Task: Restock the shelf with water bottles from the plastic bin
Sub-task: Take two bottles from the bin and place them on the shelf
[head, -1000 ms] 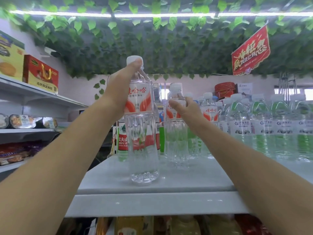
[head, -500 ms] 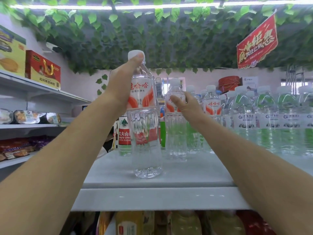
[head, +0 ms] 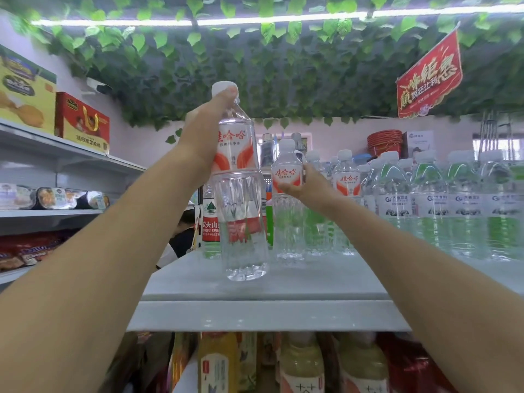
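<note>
My left hand [head: 202,137] grips the neck and upper label of a clear water bottle [head: 241,222] with a red-and-white label and white cap; the bottle stands upright with its base on the grey top shelf [head: 255,290], near the front. My right hand [head: 307,184] holds the label of a second bottle [head: 286,222] of the same kind, standing farther back next to a row of matching bottles [head: 346,199]. The plastic bin is out of view.
Green-labelled water bottles [head: 431,211] fill the shelf's right side. A red-labelled bottle [head: 210,222] stands at the back left. Yellow drink bottles [head: 300,364] sit on the shelf below. Side shelves [head: 56,211] at left carry boxes and snacks. Leafy vines cover the ceiling.
Both hands stay on their bottles. The left bottle has shifted slightly forward and right on the shelf; the camera view has risen a little.
</note>
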